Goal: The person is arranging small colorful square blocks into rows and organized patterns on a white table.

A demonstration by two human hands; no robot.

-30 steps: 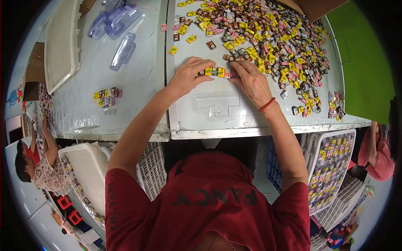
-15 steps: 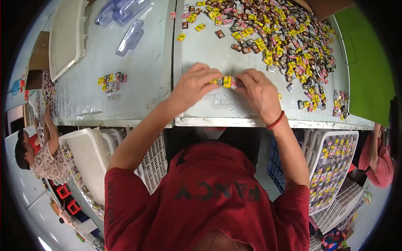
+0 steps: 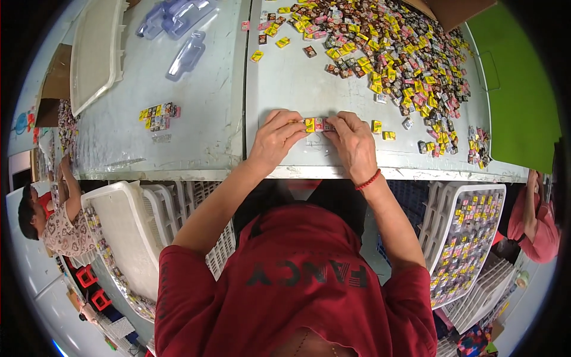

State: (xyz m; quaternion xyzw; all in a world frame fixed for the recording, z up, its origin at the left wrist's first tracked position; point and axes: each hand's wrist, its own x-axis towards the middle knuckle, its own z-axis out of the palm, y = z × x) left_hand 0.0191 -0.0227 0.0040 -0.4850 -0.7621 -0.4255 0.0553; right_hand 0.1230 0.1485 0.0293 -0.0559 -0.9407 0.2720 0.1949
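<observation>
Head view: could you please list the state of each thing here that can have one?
left hand: pinching one end of the candy row
right hand: pinching the other end
candy row: lined up between both hands
candy pile: loose, scattered
white crate: part-filled with packs
clear trays: empty
filled pack: lying apart

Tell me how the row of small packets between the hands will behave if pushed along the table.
The row of packets is probably light: both hands, left hand and right hand, pinch it with fingertips only. It looks made of separate pieces, so it may buckle or scatter. The flat shapes seem unlikely to roll on the table.
</observation>
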